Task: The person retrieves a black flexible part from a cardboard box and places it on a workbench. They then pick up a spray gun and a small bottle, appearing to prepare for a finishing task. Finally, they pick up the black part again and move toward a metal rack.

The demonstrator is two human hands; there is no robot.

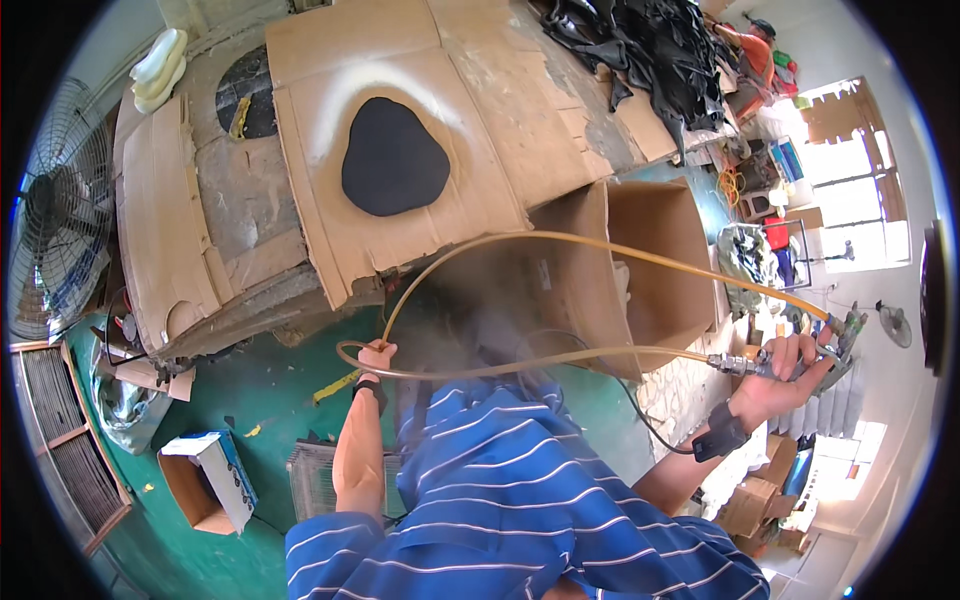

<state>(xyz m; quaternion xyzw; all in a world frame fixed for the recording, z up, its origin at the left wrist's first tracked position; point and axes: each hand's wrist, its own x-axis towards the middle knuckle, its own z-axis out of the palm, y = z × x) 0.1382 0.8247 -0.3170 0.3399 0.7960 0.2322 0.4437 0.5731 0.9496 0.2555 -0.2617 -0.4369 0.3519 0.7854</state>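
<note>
My right hand (785,365), raised at the far right, is wrapped round a spray gun (848,338) with metal fittings. Amber hose (545,236) runs from the gun in a long loop towards my left. Low in front of me, my left hand (375,356) is closed on the hose where it loops back. On the cardboard sheet (330,250) ahead lies a flat, rounded black piece (395,160), with whitish overspray on the board around its top. Neither hand touches the black piece. Part of the gun is hidden by my fingers.
An open cardboard box (655,250) stands right of the worktable. Black sheet pieces (650,50) are heaped at the far right, near another person (755,55). A large fan (60,205) is at the left; a small open box (205,485) sits on the green floor.
</note>
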